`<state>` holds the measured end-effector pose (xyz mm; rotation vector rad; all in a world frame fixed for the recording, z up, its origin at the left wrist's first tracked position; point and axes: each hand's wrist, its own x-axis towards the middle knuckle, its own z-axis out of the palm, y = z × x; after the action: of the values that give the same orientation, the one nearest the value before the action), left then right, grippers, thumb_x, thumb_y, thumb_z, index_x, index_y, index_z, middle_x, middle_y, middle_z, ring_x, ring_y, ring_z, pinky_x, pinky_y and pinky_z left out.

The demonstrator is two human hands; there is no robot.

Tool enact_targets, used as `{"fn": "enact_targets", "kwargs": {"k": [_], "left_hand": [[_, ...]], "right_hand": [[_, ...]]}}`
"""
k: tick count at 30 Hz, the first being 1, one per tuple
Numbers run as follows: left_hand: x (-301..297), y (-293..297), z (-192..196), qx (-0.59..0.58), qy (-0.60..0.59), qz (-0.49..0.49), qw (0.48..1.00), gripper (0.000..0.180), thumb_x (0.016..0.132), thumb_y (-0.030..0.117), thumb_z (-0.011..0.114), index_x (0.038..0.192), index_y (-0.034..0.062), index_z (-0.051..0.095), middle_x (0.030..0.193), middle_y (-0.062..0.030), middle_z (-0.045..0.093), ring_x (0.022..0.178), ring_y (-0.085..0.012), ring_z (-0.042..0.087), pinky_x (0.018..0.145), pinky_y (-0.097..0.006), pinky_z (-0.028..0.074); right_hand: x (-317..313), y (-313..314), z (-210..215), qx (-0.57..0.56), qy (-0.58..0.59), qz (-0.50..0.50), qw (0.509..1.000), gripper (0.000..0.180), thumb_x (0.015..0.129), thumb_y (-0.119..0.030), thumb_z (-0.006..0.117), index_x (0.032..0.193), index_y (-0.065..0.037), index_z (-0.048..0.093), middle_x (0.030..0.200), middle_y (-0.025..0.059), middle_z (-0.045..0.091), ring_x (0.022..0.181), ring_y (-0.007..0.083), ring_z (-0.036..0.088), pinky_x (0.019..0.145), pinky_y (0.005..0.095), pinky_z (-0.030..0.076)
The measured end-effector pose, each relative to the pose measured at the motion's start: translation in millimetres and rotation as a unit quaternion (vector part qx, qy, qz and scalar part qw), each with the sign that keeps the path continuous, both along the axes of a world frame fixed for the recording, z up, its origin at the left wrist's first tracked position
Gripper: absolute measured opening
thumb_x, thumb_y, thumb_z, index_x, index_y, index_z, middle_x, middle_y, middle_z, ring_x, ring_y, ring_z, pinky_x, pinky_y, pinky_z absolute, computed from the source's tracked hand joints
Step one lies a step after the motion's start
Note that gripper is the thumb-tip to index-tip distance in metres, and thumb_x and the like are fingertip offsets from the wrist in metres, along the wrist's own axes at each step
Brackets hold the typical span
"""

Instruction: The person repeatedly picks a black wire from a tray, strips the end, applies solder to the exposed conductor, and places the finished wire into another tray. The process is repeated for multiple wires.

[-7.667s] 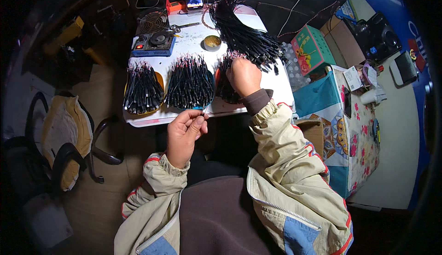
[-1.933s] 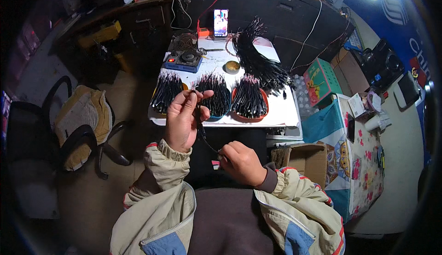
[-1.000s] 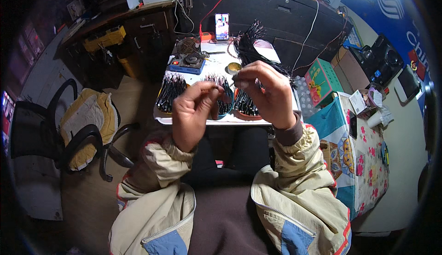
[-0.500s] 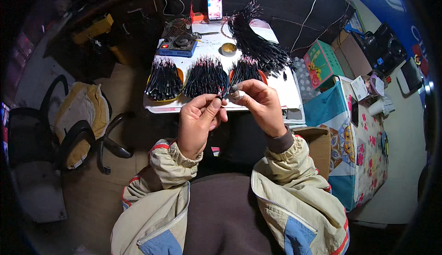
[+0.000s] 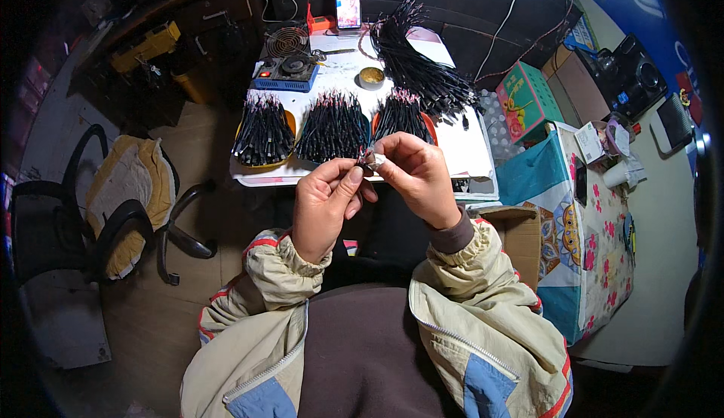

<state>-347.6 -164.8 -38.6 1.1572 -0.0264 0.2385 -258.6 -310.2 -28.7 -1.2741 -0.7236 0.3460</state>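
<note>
In front of the table's near edge, my left hand (image 5: 323, 208) is closed, pinching a black cable between thumb and forefinger, with its thin wire ends (image 5: 363, 157) pointing up. My right hand (image 5: 419, 175) meets it there, thumb and forefinger closed at those wire ends. Something white wraps its thumb tip, and whether the fingers grip the wires themselves is hidden. Just beyond my hands lie three piles of short black cables: one in a yellow tray (image 5: 291, 122), a middle pile (image 5: 330, 127), and one in an orange tray (image 5: 431, 129).
A large bundle of black cables (image 5: 422, 67) covers the table's back right. Behind the piles stand a round tin (image 5: 371, 78), a blue device with a fan (image 5: 286, 78) and a lit phone (image 5: 348, 7). An office chair (image 5: 128, 207) is at left, a cloth-covered table (image 5: 603, 259) at right.
My right hand has moved slightly left and down, bringing its fingertips onto the wire ends beside my left hand. The left hand stays nearly in place, still pinching the cable.
</note>
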Motion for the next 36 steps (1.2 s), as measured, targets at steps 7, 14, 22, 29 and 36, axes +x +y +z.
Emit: {"fn": "enact_targets", "kwargs": {"k": [7,14,22,29,36], "left_hand": [[-6.3,-2.0,0.4,-0.053,-0.001,0.009,0.999,0.018,0.097,0.013,0.058,0.107,-0.0019,0.063,0.077,-0.0061,0.064,0.054,-0.0038,0.045,0.047,-0.015,0.031],[-12.5,6.9,0.9,-0.042,0.014,-0.045,0.998,0.018,0.097,0.014,0.059,0.1,-0.0029,0.064,0.073,-0.0031,0.061,0.055,-0.0033,0.043,0.047,-0.016,0.028],[-13.4,7.9,-1.6,-0.019,0.043,-0.078,0.996,0.018,0.097,0.014,0.059,0.099,-0.002,0.065,0.072,0.0008,0.06,0.057,-0.001,0.043,0.05,-0.016,0.029],[-14.2,10.0,-4.2,-0.01,0.045,-0.075,0.996,0.018,0.097,0.014,0.059,0.1,-0.0026,0.065,0.073,-0.0005,0.061,0.058,-0.0009,0.044,0.05,-0.015,0.029],[-10.9,11.4,-7.3,0.018,0.073,-0.087,0.993,0.018,0.098,0.011,0.056,0.101,-0.0043,0.065,0.074,-0.0024,0.062,0.056,-0.0005,0.041,0.05,-0.016,0.03]], "right_hand": [[-10.9,9.8,-9.0,0.15,0.227,0.1,0.957,0.011,0.093,-0.007,0.062,0.1,0.0,0.058,0.09,0.006,0.064,0.077,0.0134,0.061,0.075,0.0278,0.05],[-16.2,11.3,-14.0,0.185,0.412,0.229,0.862,0.013,0.095,-0.015,0.055,0.102,-0.004,0.055,0.09,0.0088,0.064,0.075,0.022,0.065,0.075,0.0312,0.051],[-2.3,4.5,-18.5,0.177,0.363,0.242,0.882,0.018,0.097,-0.012,0.056,0.113,-0.005,0.055,0.1,0.004,0.063,0.089,0.0135,0.062,0.079,0.0271,0.05],[-10.1,9.4,-21.6,0.146,0.341,0.225,0.901,0.015,0.098,-0.015,0.055,0.105,-0.002,0.055,0.089,0.006,0.062,0.079,0.0182,0.063,0.071,0.0313,0.053],[-7.4,7.0,-25.4,0.12,0.347,0.216,0.905,0.018,0.099,-0.016,0.055,0.112,-0.005,0.05,0.1,0.0042,0.061,0.081,0.0138,0.063,0.064,0.029,0.055]]}}
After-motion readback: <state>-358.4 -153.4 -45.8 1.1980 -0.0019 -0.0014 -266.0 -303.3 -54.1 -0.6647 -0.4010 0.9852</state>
